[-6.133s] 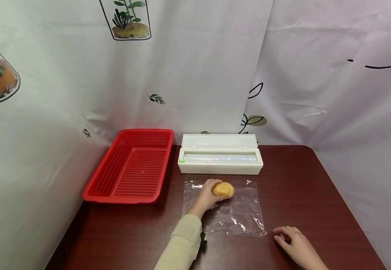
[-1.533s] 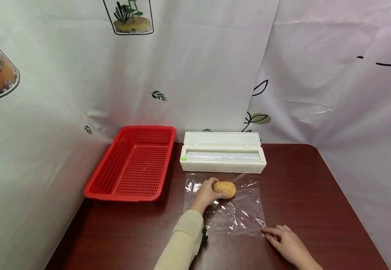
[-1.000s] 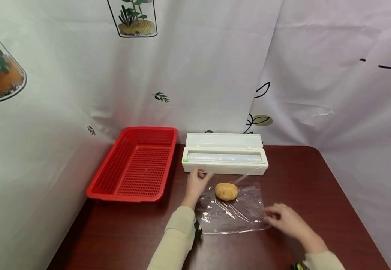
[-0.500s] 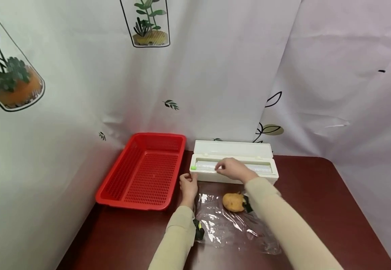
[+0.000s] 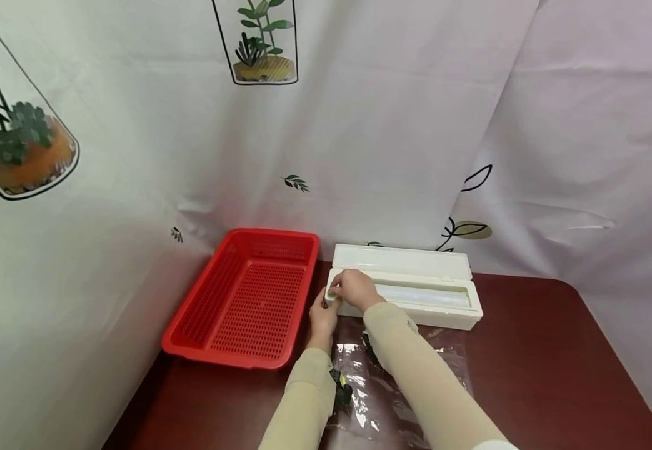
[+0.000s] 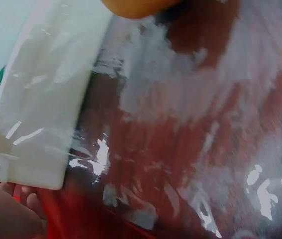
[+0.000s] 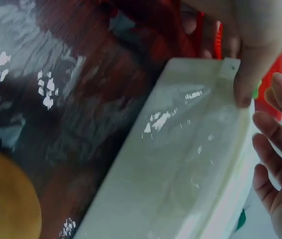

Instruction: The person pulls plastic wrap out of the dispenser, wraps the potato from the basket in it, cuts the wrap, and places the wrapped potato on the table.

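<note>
- Left hand (image 5: 322, 320): we see it at the left end of the white box (image 5: 444, 320), fingers curled around that end, thumb laid on the box; we record a grip.
- Left forearm: runs from the near edge away to the box, between the red basket (image 5: 168, 342) and the clear film (image 5: 358, 369).
- Right hand (image 5: 357, 289): we find it over the box's left end, just beside the left hand, fingers bent and pointing left, tips at the green tab (image 5: 331, 294). We cannot tell whether they pinch the tab or only touch it.
- Right forearm: slants from near right to far left, above the film.
- Potato (image 7: 6, 196): on the film, near side of the box; the right arm hides it from our head view.
- Box: lid (image 5: 401, 259) raised at the far side, roll (image 5: 421, 295) inside; we note film across its near face.
</note>
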`<state>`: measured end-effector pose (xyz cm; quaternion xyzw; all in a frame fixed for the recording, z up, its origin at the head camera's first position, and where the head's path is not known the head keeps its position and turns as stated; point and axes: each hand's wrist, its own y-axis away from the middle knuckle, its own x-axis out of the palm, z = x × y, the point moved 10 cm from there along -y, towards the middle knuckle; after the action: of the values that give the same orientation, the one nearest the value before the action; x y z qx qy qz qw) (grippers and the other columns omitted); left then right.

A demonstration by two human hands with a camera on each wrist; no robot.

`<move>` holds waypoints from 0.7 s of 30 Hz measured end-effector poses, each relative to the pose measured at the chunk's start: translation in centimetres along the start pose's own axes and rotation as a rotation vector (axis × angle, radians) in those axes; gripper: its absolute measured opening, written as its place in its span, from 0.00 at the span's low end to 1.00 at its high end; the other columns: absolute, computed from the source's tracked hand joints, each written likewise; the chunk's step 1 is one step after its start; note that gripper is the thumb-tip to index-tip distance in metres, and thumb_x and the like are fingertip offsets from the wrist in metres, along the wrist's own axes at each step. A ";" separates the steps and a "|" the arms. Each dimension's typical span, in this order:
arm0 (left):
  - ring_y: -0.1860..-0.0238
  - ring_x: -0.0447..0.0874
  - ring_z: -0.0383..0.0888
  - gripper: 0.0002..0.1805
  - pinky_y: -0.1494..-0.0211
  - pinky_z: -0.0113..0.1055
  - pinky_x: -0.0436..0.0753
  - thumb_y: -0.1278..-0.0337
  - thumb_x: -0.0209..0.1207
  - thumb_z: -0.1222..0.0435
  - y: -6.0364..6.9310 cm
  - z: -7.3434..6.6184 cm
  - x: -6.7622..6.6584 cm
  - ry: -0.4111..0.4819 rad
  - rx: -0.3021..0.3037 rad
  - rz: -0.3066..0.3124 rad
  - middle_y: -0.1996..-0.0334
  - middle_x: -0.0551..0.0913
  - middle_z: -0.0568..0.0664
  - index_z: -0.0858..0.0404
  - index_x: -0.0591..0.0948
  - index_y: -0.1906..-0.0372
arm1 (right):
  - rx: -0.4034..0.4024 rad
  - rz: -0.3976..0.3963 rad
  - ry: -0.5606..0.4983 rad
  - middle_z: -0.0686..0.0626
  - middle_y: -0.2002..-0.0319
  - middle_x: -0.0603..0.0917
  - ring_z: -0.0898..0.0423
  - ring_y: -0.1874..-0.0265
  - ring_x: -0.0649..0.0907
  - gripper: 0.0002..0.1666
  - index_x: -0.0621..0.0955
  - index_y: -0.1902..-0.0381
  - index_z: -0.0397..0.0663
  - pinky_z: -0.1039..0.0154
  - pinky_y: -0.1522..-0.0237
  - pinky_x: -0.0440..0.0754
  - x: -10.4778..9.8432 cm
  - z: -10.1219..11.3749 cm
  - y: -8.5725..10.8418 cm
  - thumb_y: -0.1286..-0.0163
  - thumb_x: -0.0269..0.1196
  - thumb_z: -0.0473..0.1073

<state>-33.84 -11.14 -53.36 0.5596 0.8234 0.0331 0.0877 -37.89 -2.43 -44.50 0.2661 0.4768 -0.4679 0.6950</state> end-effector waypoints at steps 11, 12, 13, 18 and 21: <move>0.39 0.65 0.59 0.30 0.41 0.45 0.69 0.47 0.61 0.72 -0.5 0.4 0.1 0.043 0.028 0.038 0.41 0.70 0.65 0.72 0.66 0.37 | 0.141 0.035 -0.178 0.55 0.77 0.81 0.61 0.80 0.72 0.08 0.81 0.81 0.50 0.65 0.75 0.70 1.0 -2.1 -0.4 0.45 0.68 0.43; 0.38 0.65 0.59 0.31 0.40 0.45 0.68 0.47 0.61 0.72 -0.6 0.4 0.1 0.042 0.022 0.038 0.41 0.70 0.65 0.71 0.67 0.37 | 0.147 0.045 -0.186 0.55 0.77 0.81 0.60 0.80 0.71 0.08 0.82 0.80 0.49 0.65 0.75 0.70 1.0 -2.1 -0.5 0.44 0.68 0.42; 0.38 0.64 0.59 0.30 0.40 0.45 0.68 0.47 0.61 0.72 -0.6 0.5 0.0 0.045 0.017 0.037 0.41 0.70 0.65 0.71 0.67 0.37 | 0.158 0.056 -0.190 0.55 0.77 0.81 0.60 0.80 0.71 0.07 0.82 0.79 0.49 0.66 0.75 0.69 1.2 -2.3 -0.4 0.44 0.67 0.42; 0.38 0.64 0.58 0.30 0.39 0.45 0.67 0.47 0.61 0.73 -0.8 0.7 0.1 0.084 -0.003 0.028 0.41 0.70 0.65 0.71 0.67 0.37 | 0.183 0.078 -0.157 0.53 0.72 0.83 0.58 0.77 0.73 0.04 0.84 0.76 0.50 0.64 0.74 0.71 1.4 -2.4 -0.5 0.44 0.65 0.42; 0.38 0.64 0.57 0.30 0.39 0.44 0.67 0.48 0.60 0.75 -0.8 1.0 0.3 0.137 -0.026 0.024 0.41 0.70 0.66 0.72 0.67 0.37 | 0.195 0.092 -0.130 0.53 0.73 0.83 0.56 0.76 0.75 0.04 0.84 0.75 0.51 0.62 0.73 0.72 1.4 -2.7 -0.3 0.44 0.64 0.43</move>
<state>-34.54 -11.23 -54.51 0.5645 0.8203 0.0833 0.0379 -39.09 -0.92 -46.88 0.3232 0.3700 -0.4960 0.7161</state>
